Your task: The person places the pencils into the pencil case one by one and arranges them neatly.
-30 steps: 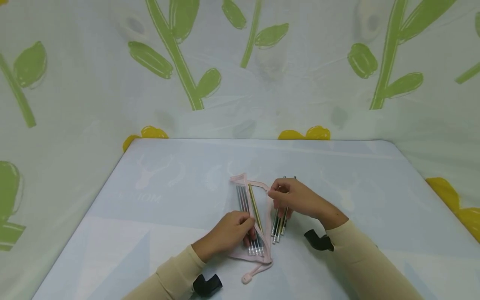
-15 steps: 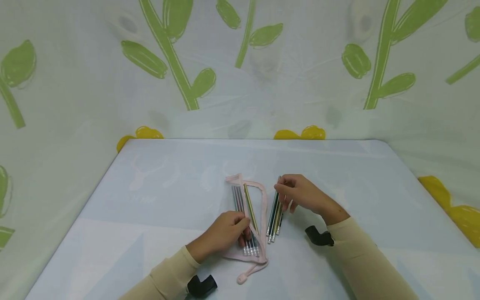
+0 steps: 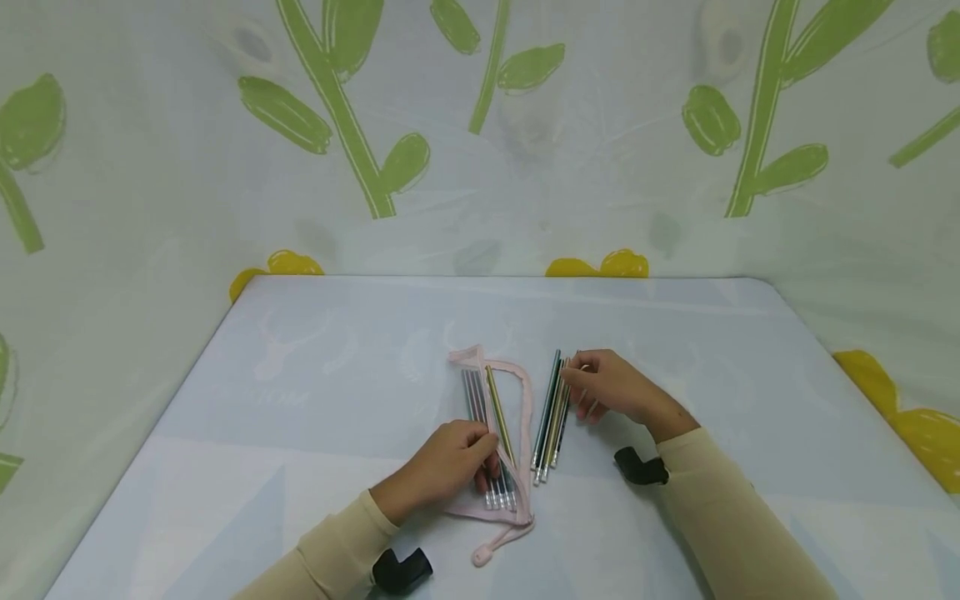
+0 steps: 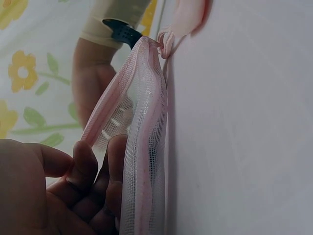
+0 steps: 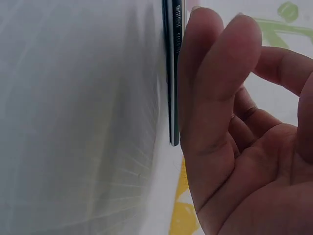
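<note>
Pink-trimmed translucent mesh pouch (image 3: 527, 408) lies on pale table (image 3: 360, 417), slim silver pencils (image 3: 475, 396) inside, edge pinched by left hand (image 3: 442, 462); whether right hand (image 3: 615, 392) grips any loose dark-and-gold pencils (image 3: 551, 421) beside pouch, I cannot tell. Careless nudge could, I judge, scatter them.

We observe a pale table (image 3: 697, 350) with a faint antlered print (image 3: 281, 354) near its far-left corner. Behind it, we note a whitish sheet (image 3: 600, 183) with green leaves (image 3: 285, 117) and yellow shapes (image 3: 626, 264).

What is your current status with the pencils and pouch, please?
Left hand pinches pouch; pencils inside. Right hand at loose pencils alongside. No obstacle seen between loose pencils and pouch.
</note>
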Demonstrator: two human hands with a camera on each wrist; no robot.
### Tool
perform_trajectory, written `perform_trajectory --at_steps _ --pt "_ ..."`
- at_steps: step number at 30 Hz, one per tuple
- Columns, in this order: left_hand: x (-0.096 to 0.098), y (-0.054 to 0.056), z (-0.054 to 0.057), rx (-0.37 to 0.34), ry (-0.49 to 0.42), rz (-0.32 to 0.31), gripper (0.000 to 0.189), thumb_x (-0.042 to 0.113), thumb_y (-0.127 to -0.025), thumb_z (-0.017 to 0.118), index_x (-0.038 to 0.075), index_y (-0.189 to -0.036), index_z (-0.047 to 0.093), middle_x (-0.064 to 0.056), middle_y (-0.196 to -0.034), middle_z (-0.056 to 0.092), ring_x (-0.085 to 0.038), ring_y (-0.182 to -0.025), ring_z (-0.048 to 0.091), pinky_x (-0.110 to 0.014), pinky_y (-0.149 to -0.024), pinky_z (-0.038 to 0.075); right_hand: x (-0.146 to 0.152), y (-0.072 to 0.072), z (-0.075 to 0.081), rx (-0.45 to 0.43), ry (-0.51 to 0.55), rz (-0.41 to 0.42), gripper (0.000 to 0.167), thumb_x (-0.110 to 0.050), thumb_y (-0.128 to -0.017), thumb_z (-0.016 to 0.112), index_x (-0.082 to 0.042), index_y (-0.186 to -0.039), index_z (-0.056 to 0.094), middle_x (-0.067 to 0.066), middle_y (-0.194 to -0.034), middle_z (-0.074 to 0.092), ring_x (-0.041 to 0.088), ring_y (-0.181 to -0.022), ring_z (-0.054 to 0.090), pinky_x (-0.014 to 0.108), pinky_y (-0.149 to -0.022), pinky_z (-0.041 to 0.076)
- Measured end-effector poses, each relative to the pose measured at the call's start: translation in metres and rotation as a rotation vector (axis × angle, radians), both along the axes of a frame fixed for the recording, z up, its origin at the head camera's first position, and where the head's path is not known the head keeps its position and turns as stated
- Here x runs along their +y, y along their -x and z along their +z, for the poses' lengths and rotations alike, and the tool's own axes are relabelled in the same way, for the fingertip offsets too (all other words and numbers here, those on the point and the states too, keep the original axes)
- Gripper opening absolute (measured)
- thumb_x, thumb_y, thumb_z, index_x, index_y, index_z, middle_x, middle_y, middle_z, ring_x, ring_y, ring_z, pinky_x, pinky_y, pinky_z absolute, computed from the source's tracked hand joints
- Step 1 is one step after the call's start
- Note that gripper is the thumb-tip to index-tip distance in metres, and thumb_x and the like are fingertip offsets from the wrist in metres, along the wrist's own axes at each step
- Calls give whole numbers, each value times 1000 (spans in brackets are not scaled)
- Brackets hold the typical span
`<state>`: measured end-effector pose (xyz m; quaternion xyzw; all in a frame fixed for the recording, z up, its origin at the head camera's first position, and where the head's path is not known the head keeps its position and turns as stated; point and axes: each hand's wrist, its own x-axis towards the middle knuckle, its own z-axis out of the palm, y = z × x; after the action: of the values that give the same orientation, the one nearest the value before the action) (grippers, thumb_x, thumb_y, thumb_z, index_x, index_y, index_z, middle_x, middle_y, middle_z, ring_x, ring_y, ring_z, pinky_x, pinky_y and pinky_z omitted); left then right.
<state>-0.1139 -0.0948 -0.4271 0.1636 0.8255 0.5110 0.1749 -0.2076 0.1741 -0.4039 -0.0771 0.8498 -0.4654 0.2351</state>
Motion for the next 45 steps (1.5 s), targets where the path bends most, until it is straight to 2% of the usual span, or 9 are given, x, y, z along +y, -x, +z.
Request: perform_trajectory --at_steps 6,13,18,31,45 --pt "2 0 2 -7 -4 7 34 18 -101 44 6 -76 64 0 -74 68 -12 -57 61 -26 -59 50 1 0 0 2 -38 -10 24 -23 -100 55 -1 -94 62 7 -72 62 21 -60 64 35 -56 57" --pt "3 0 5 -9 -25 3 34 18 -101 45 4 -76 63 -3 -74 69 -11 -56 60 -25 -58 49 3 -1 -3 -7 -73 35 23 -23 -100 59 -1 -94 60 8 -73 62 18 -54 62 35 -52 56" --pt "2 0 5 -13 -31 1 34 18 -101 45 3 -77 64 -4 -74 69 -11 -56 60 -25 -57 48 2 -1 -4 -21 -111 35 24 -24 -99 61 -1 -93 59 7 -69 59 18 -50 61 35 -51 56" --pt "2 -1 3 -12 -8 2 35 18 -101 43 7 -75 64 1 -73 68 -12 -57 61 -26 -58 49 -1 -3 -2 7 -252 23 23 -28 -98 62 -6 -94 57 6 -63 57 17 -47 59 33 -49 55" --pt "1 -1 3 -14 -11 2 35 18 -102 43 7 -76 64 0 -73 67 -12 -58 61 -26 -59 49 -2 -1 -3 10 -318 0 24 -27 -96 64 -5 -101 56 6 -62 58 17 -45 59 31 -48 54"
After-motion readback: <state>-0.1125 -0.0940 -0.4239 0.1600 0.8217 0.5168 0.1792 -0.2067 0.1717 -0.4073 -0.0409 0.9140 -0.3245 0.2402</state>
